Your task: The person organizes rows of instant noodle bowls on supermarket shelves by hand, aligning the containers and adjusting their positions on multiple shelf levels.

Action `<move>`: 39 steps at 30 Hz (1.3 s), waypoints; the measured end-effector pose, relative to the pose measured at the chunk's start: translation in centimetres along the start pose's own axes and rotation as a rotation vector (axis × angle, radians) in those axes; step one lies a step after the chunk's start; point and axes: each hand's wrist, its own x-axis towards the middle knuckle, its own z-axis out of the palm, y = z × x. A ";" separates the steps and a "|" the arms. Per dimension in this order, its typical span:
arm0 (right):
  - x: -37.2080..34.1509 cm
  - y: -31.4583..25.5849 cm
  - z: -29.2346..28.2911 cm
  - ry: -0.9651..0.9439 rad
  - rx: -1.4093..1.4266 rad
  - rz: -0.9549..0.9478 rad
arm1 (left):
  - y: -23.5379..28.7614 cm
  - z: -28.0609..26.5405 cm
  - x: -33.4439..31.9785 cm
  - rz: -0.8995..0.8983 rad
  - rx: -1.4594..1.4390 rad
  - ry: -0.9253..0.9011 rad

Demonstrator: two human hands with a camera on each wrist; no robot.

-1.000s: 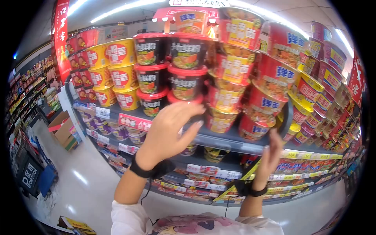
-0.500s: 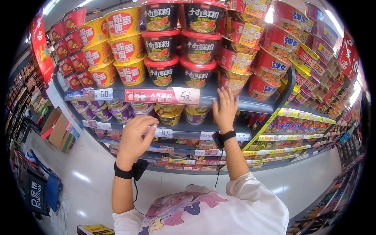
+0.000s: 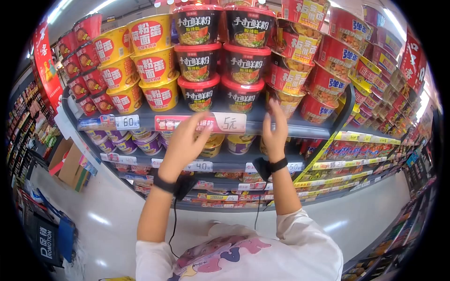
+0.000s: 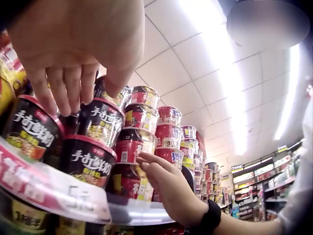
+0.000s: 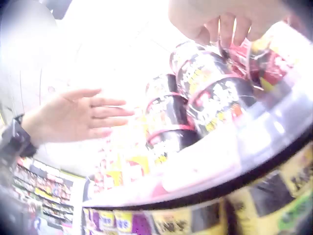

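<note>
My left hand [image 3: 185, 143] is raised before the shelf edge, fingers extended and holding nothing. It overlaps the pink price strip [image 3: 164, 123] in the head view. To its right, my right hand [image 3: 275, 133] is also empty, its fingers pointing up at the front of a red and yellow noodle cup [image 3: 288, 104]. Stacks of black noodle cups with red lids [image 3: 246, 64] stand between and behind the hands. In the left wrist view, the left fingers [image 4: 73, 88] hang loosely in front of these black cups. Seen by the right wrist camera, the left palm [image 5: 73, 117] is flat.
Yellow noodle cups [image 3: 152, 35] are stacked on the left, red ones [image 3: 328, 79] on the right. Lower shelves carry purple cups [image 3: 147, 143] and price tags. A cardboard box [image 3: 70, 161] and a blue promotion cart [image 3: 51, 234] stand on the floor at left.
The left hand dropped away from the cups, then rose again to the price strip. The right hand moved left from the shelf's right end, touched the shelf edge, and now is lifted beside the cups.
</note>
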 end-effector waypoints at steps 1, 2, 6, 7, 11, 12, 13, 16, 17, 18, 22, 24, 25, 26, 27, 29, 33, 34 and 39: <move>0.9 -1.3 0.2 0.046 0.141 0.014 | 0.0 1.0 2.1 0.025 -0.045 0.030; 2.5 -1.7 0.7 0.064 0.097 -0.061 | -0.1 1.9 4.2 0.052 -0.090 0.055; 6.1 -2.6 3.1 0.057 -0.011 -0.005 | -1.5 6.5 10.1 0.043 -0.026 0.137; 6.5 -2.5 3.7 0.066 -0.041 -0.012 | -1.1 7.2 11.0 0.042 -0.020 0.163; 7.3 -2.4 5.1 0.049 -0.087 0.105 | -1.3 10.3 12.7 0.018 0.064 0.262; 7.4 -2.4 5.2 0.053 -0.096 0.094 | -1.1 10.3 12.8 0.009 0.109 0.236; 7.6 -2.4 5.4 0.030 -0.115 0.118 | -1.0 10.5 12.9 0.027 0.160 0.249; 7.5 -2.4 6.0 -0.004 -0.176 0.151 | -0.8 11.2 12.8 0.036 0.266 0.252; 7.4 -2.1 6.2 0.018 -0.172 0.122 | -0.7 11.3 12.9 0.022 0.281 0.254; 7.3 -1.7 6.5 0.038 -0.167 0.093 | -0.4 11.3 13.0 0.006 0.295 0.256; 7.0 -1.0 7.0 0.068 -0.162 0.047 | -0.6 11.7 12.8 0.030 0.303 0.330; 7.0 -0.9 7.1 0.080 -0.158 0.040 | -0.9 11.7 12.8 0.059 0.309 0.354; 7.0 -0.9 7.1 0.083 -0.153 0.041 | -1.1 11.7 12.9 0.071 0.316 0.355; 7.0 -0.9 7.0 0.084 -0.148 0.042 | -1.2 11.8 12.9 0.081 0.324 0.356; 7.0 -1.0 6.9 0.081 -0.142 0.045 | -1.3 11.8 12.8 0.081 0.330 0.346; 7.1 -1.1 6.6 0.077 -0.126 0.048 | -1.4 11.6 12.8 0.083 0.346 0.332; 7.1 -1.0 6.4 0.081 -0.136 0.038 | -1.0 11.4 12.7 0.060 0.325 0.336; 7.1 -1.0 6.4 0.088 -0.131 0.029 | -1.0 11.5 12.7 0.064 0.325 0.342; 7.1 -0.3 6.3 0.064 -0.146 0.001 | -0.9 11.5 12.5 0.059 0.327 0.354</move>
